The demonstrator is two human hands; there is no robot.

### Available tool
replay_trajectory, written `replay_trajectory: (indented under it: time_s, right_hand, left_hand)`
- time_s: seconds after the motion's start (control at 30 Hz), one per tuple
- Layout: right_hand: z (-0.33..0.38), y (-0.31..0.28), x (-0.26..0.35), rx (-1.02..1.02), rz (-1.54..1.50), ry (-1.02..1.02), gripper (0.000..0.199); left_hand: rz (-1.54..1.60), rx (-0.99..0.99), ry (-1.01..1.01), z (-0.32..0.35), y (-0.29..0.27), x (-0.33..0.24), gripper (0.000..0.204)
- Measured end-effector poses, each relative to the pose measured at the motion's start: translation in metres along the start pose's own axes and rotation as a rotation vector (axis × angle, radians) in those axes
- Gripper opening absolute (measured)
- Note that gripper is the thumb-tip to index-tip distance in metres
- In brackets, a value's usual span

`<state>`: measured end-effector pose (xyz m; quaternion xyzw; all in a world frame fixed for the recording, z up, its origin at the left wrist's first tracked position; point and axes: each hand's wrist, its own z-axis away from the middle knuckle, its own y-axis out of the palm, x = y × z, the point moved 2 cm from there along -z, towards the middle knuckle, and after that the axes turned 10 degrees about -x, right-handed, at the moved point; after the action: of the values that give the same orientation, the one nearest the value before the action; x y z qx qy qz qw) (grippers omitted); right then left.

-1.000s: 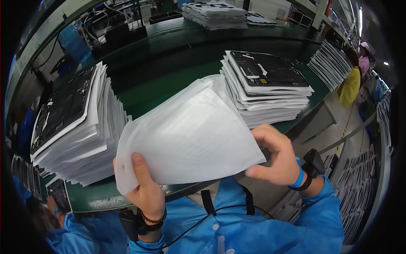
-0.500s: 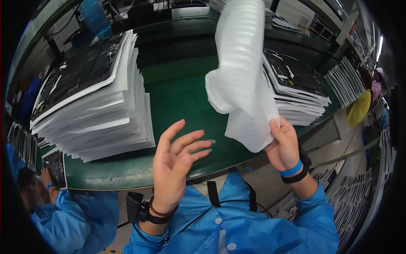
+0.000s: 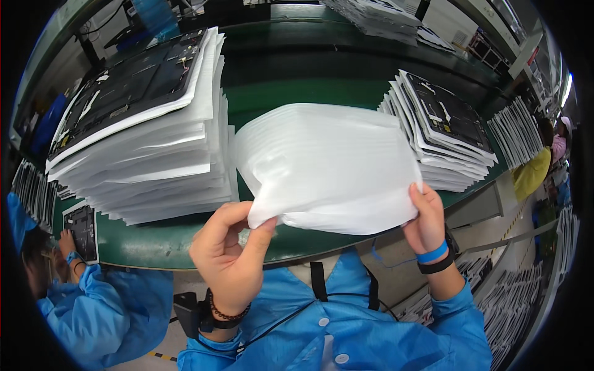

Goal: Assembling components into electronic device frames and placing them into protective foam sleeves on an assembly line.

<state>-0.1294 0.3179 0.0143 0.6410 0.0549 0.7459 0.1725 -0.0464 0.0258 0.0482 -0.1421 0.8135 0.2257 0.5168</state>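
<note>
A white foam sheet (image 3: 328, 164), thin and softly ribbed, is stretched between my two hands over the front of the green table. My left hand (image 3: 230, 250) pinches its near left corner between thumb and fingers. At the near right corner, my right hand (image 3: 426, 216) grips the sheet's edge. To the left stands a tall stack of white sheets (image 3: 154, 167) with a black flat electronic panel (image 3: 133, 93) on top. On the right is a lower stack of white sheets (image 3: 445, 167), topped by another black panel (image 3: 447, 111). The foam sheet hides part of the table.
The green table (image 3: 167, 247) has its front edge close to my body. At lower left, a co-worker in a blue sleeve (image 3: 105, 309) touches a dark panel (image 3: 81, 232). More packed sheets (image 3: 516, 131) stand beyond the right stack. A bundle of clear-wrapped items (image 3: 377, 18) lies at the back.
The foam sheet, hanging raised from my right hand before, is now lowered and spread out. My left hand, formerly open and free, has taken hold of its left corner.
</note>
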Motion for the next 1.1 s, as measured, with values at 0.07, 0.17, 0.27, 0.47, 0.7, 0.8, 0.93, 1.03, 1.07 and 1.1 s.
replay_trajectory:
  time_s: [0.07, 0.17, 0.27, 0.47, 0.7, 0.8, 0.93, 1.03, 1.07, 1.1]
  right_hand:
    - [-0.003, -0.005, 0.007, -0.026, 0.019, -0.038, 0.025]
    - [-0.009, -0.013, 0.01, -0.065, 0.058, -0.109, 0.025]
    - [-0.012, -0.013, 0.012, -0.004, 0.098, -0.156, 0.024]
    - [-0.015, -0.034, -0.016, 0.025, 0.191, -0.187, 0.023]
    - [0.001, -0.024, 0.018, -0.154, 0.934, -1.12, 0.054]
    - [0.014, 0.02, 0.067, 0.132, 1.098, -1.215, 0.046]
    - [-0.003, 0.089, 0.071, 0.71, 0.856, -0.858, 0.041]
    - [-0.036, 0.13, 0.033, 0.73, 0.8, -0.958, 0.043]
    - [-0.044, 0.145, 0.023, 0.848, 0.783, -0.73, 0.039]
    - [-0.048, 0.152, 0.018, 0.952, 0.763, -0.498, 0.037]
  left_hand:
    - [-0.177, 0.003, 0.024, 0.002, -0.01, -0.002, 0.026]
    - [-0.204, 0.055, 0.012, 0.008, -0.02, -0.003, 0.029]
    - [-0.007, -0.001, -0.062, 0.018, -0.02, 0.005, 0.043]
    - [0.183, -0.017, -0.256, 0.022, -0.011, 0.017, 0.058]
    - [-0.029, 0.009, -0.306, 0.034, -0.02, 0.038, 0.05]
    - [-0.312, 0.249, -0.073, 0.035, -0.032, 0.041, 0.054]
    - [-0.387, 0.319, 0.043, 0.034, -0.034, 0.024, 0.055]
    - [-0.429, 0.407, 0.139, 0.033, -0.03, 0.015, 0.058]
    - [-0.404, 0.436, 0.133, 0.032, -0.029, 0.014, 0.06]
    - [-0.377, 0.468, 0.127, 0.033, -0.028, 0.013, 0.061]
